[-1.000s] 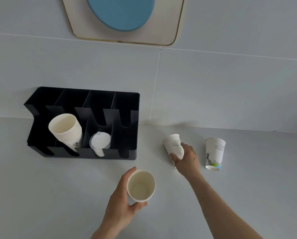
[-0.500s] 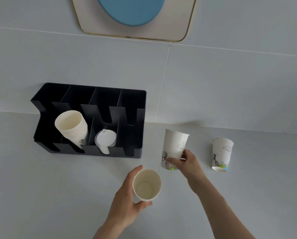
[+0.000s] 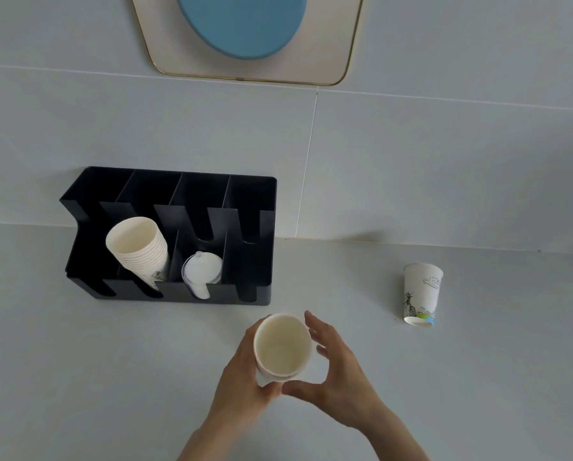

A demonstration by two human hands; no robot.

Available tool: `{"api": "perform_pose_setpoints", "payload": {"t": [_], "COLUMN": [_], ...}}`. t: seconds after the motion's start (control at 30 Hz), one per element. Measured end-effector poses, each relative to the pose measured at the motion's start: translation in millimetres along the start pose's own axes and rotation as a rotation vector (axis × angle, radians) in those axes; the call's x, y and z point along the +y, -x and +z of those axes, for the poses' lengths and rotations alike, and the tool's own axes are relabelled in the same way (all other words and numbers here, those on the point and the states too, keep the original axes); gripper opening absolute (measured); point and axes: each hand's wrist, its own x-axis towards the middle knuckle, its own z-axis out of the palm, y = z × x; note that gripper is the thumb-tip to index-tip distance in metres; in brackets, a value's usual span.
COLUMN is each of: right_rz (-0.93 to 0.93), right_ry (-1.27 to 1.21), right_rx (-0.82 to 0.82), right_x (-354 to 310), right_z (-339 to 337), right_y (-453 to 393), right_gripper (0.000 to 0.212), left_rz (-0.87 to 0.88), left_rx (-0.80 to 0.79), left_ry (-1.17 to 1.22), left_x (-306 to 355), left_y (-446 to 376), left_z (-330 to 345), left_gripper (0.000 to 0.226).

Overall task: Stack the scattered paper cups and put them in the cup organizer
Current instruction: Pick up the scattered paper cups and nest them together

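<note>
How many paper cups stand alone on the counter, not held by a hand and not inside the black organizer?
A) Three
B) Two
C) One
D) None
C: only one printed paper cup stands free at the right of the counter; the other cups are the held cup between the left hand and the right hand, or the cup stack in the organizer.

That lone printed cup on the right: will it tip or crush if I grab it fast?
The printed cup looks like thin paper and empty, so probably very light and easily dented. It stands alone on the counter, narrow end nearest the camera, so a sideways nudge would likely topple it.
</note>
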Motion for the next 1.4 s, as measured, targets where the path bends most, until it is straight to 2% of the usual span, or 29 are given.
{"api": "perform_pose_setpoints", "payload": {"t": [0.1, 0.27, 0.53, 0.67, 0.73, 0.83, 0.93, 1.0, 1.07, 1.17, 1.27, 1.4], "right_rz": [-0.070, -0.193, -0.210, -0.174, -0.100, 0.081, 0.294, 0.397, 0.526, 0.712, 0.814, 0.807], "right_ry": [0.018, 0.210, 0.296, 0.273, 0.125, -0.059, 0.022, 0.152, 0.242, 0.238, 0.143, 0.047], "right_rx": [0.043, 0.044, 0.036, 0.004, 0.092, 0.403, 0.696, 0.811, 0.826, 0.718, 0.639, 0.631], "right_x": [-6, -10, -5, 1, 13, 43, 75, 94, 109, 127, 139, 142], "right_z": [-5, -1, -5, -12, -21, -48, -89, -115, -136, -155, -158, -146], "right_y": [-3, -9, -13, -15, -18, -32, -51, -62, -73, -85, -93, -91], "right_gripper": [0.108, 0.085, 0.085, 0.084, 0.072, 0.037, 0.024, 0.030, 0.045, 0.069, 0.063, 0.057], "left_rz": [-0.020, -0.047, -0.050, -0.037, -0.022, -0.003, 0.010, 0.012, 0.015, 0.020, 0.024, 0.031], "left_rx": [-0.004, -0.001, 0.020, 0.018, 0.019, 0.026, 0.037, 0.034, 0.029, 0.024, 0.019, 0.011], "left_ry": [0.028, 0.051, 0.066, 0.067, 0.068, 0.063, 0.075, 0.087, 0.096, 0.107, 0.117, 0.118], "left_x": [1, -1, 1, -2, -3, -3, -1, -1, -1, -1, -2, -3], "left_y": [0, 1, 3, 3, 2, 1, 0, -3, -5, -6, -8, -11], "left_z": [0, 1, 1, 1, 1, 3, 6, 8, 9, 10, 11, 13], "left_gripper": [0.105, 0.107, 0.116, 0.111, 0.111, 0.112, 0.113, 0.113, 0.113, 0.113, 0.114, 0.115]}}
